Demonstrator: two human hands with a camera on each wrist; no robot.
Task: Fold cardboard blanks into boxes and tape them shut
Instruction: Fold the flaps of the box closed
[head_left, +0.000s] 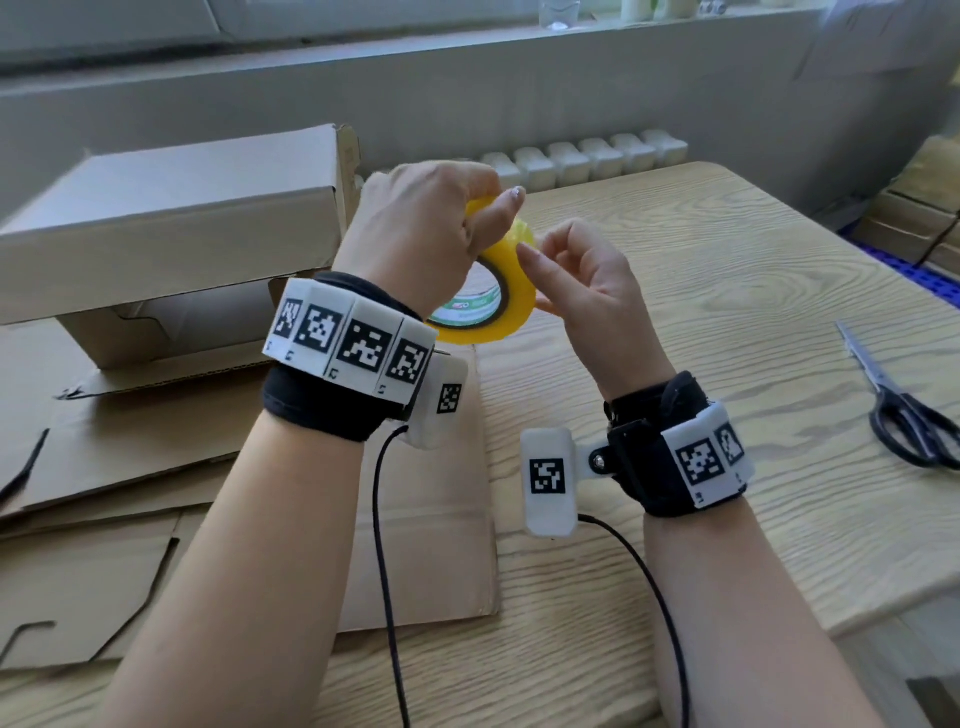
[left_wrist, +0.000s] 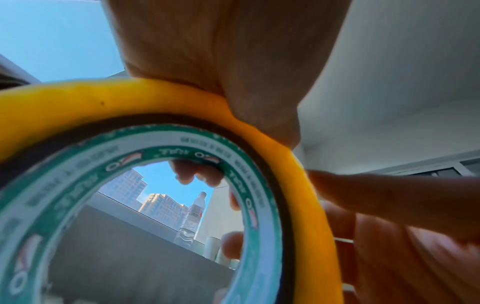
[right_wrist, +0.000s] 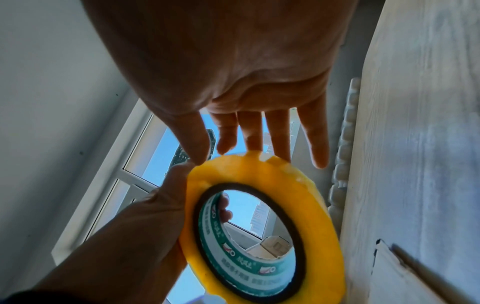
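Observation:
A yellow tape roll (head_left: 511, 312) with a green-and-white core hangs in the air over the table. My left hand (head_left: 488, 208) grips it from above, thumb on the outer band and fingers hooked through the core. In the left wrist view the roll (left_wrist: 78, 98) fills the frame. My right hand (head_left: 535, 275) touches the roll's outer band with its index fingertip, thumb against the side. Its fingers (right_wrist: 278, 133) look straight above the roll (right_wrist: 319, 216) in the right wrist view. A folded cardboard box (head_left: 171, 208) stands at the back left on flat blanks (head_left: 104, 467).
Black-handled scissors (head_left: 904, 415) lie on the wooden table (head_left: 727, 312) at the right. A white radiator (head_left: 587, 161) runs behind the table's far edge. More cardboard is stacked on the floor at the far right (head_left: 924, 208). Cables trail from both wrist bands.

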